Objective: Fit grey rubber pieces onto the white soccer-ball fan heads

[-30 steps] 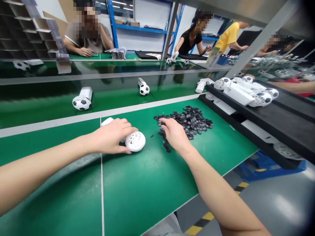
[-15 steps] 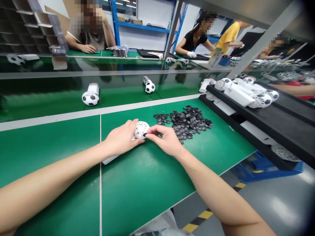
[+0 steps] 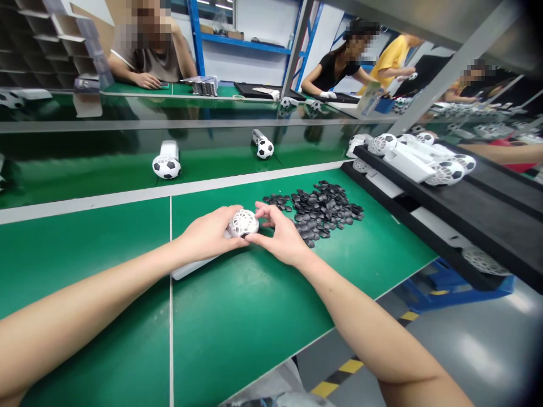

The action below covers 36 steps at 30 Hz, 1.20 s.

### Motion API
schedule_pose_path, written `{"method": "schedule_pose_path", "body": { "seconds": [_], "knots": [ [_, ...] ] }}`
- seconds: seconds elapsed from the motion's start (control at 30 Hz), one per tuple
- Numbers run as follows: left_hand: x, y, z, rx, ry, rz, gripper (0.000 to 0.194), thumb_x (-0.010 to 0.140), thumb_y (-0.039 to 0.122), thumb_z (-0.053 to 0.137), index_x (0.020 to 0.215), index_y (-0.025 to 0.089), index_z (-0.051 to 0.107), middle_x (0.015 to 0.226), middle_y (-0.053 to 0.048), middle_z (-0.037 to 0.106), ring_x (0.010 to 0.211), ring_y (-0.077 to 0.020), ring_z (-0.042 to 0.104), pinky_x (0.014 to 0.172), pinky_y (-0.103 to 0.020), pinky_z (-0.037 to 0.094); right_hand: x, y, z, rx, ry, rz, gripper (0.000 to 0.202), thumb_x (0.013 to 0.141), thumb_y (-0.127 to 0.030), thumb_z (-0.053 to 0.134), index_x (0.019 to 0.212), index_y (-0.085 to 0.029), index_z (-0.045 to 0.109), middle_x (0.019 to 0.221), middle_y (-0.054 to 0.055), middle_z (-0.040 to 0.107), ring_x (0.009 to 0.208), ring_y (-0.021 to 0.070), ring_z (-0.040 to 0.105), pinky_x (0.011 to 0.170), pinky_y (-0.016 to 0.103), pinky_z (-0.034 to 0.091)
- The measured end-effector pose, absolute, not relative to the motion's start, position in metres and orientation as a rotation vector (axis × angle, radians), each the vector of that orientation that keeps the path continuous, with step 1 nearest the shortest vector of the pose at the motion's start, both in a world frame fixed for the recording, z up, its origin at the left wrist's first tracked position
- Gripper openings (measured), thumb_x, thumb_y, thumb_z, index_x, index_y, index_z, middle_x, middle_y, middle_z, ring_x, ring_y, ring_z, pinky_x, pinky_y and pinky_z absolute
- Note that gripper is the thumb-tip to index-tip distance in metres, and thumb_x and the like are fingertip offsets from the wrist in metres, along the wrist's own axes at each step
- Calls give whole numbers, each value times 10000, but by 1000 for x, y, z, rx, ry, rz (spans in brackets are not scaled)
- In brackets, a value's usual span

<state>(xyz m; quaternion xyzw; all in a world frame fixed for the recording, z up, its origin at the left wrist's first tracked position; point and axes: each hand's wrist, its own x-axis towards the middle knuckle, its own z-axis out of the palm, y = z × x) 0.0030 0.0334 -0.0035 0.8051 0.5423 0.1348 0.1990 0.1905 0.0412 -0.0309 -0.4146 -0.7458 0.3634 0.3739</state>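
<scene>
A white ball-shaped piece (image 3: 245, 224) with a lattice top and a long white handle lies on the green table (image 3: 254, 316). My left hand (image 3: 212, 233) is closed around it from the left, covering part of the handle. One black patch shows low on the ball's near side. My right hand (image 3: 278, 234) is at the ball's right side, thumb against its lower edge, the other fingers raised and apart, with nothing seen between them. Just beyond that hand lies a pile of small black pieces (image 3: 326, 209).
Beyond the table edge, a belt (image 3: 212, 155) carries white pieces with black-and-white balls (image 3: 167, 167). On the right, stacked black trays (image 3: 487, 192) hold more such pieces. Several people sit or stand across the belt; cardboard dividers (image 3: 51, 51) stand at the upper left.
The fingers of my right hand have opened and lifted off the ball; the black piece they pinched now appears on its near side. The pieces on the belt have shifted right.
</scene>
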Motion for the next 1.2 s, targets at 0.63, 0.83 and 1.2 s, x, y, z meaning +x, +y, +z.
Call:
{"method": "schedule_pose_path", "body": {
  "seconds": [0.63,0.83,1.2],
  "knots": [
    [-13,43,-5,2358,1415,324,755,684,554,606,1328,225,389,1238,-73,533,1102,-259,505,919,-356,413,221,73,-27,-1383,-1928,427,78,785,-236,585,752,-184,633,796,27,607,750,144,553,755,308,457],
    [-18,47,6,2353,1374,135,717,677,296,585,1357,278,357,1238,-37,532,1103,-258,479,898,-341,408,221,66,-26,-1573,-2313,337,91,767,-233,635,828,-204,696,861,61,647,827,208,579,722,327,448],
    [-18,41,-5,2428,1423,266,623,674,145,456,1287,254,439,1118,-49,575,1000,-251,483,873,-376,380,201,39,-16,-1585,-2662,-169,208,790,-18,449,812,-80,646,793,169,644,775,277,602,649,371,431]
  ]
}}
